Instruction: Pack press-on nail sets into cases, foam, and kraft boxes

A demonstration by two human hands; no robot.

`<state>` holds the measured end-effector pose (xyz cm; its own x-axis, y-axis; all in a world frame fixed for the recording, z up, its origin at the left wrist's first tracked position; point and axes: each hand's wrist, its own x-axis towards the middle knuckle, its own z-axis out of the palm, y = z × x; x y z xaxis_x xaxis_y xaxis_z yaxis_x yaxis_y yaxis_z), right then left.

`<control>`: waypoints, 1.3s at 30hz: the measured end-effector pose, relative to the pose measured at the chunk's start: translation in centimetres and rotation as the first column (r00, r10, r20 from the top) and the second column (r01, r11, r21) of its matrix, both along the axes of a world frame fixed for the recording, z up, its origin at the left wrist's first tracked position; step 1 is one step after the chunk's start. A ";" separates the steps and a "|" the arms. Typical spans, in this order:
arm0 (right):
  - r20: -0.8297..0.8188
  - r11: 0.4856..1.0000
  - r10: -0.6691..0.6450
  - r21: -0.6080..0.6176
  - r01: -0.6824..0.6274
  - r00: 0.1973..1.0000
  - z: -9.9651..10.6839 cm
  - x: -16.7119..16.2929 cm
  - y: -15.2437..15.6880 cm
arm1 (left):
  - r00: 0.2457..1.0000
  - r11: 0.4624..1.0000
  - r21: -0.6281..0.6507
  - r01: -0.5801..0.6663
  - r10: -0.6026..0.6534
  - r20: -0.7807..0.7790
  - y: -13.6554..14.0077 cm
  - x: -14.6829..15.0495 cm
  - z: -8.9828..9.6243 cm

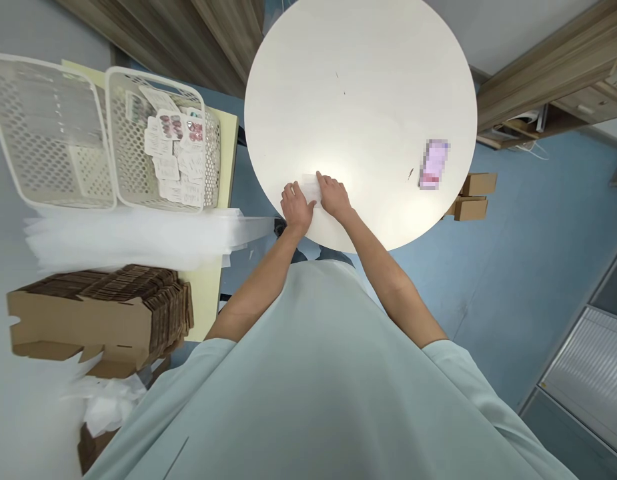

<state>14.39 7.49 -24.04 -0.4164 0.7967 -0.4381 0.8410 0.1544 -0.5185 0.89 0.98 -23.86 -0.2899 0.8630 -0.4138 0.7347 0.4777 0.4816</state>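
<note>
Head camera: one small white sheet (311, 187) lies at the round table's (361, 87) near edge, between my left hand (297, 210) and my right hand (335, 195). My fingers bend lightly along its two sides; whether they pinch or merely press, I cannot tell. Looking this thin, it calls, I judge, for light, even pressure and squared edges. One pixelated pinkish object (434, 164) sits toward the table's right. Left of the table I count two baskets (121, 153), one bearing overlapped blister packs (171, 127), plus piled translucent sheets (133, 237) and flattened cartons (83, 327), all beyond counting. Right of it: at least two brown boxes (471, 209).
</note>
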 end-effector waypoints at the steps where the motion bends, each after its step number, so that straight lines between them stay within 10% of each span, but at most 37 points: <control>1: 0.022 1.000 -0.015 0.002 0.015 1.000 0.2 -0.2 -0.3 | 1.000 1.000 0.001 -0.011 0.011 -0.003 -0.1 -0.2 -0.1; 11: 0.125 0.916 -0.369 -0.118 0.383 0.921 2.1 1.9 -8.3 | 0.986 0.981 -0.180 -0.078 0.102 0.128 -1.8 -1.2 0.9; 23: 0.126 0.729 -0.666 -0.101 0.678 0.735 1.6 -1.5 -10.0 | 0.960 0.970 -0.146 0.193 -0.155 0.232 -2.5 -2.9 1.5; 33: 0.060 0.824 -0.543 -0.156 0.545 0.838 1.0 -11.0 -5.1 | 0.988 0.994 -0.104 0.028 -0.012 0.152 -0.2 -12.3 0.8; 39: 0.036 0.853 -0.489 -0.190 0.487 0.871 1.4 -11.4 -4.4 | 0.995 0.992 -0.126 -0.025 0.037 0.089 0.4 -12.3 1.4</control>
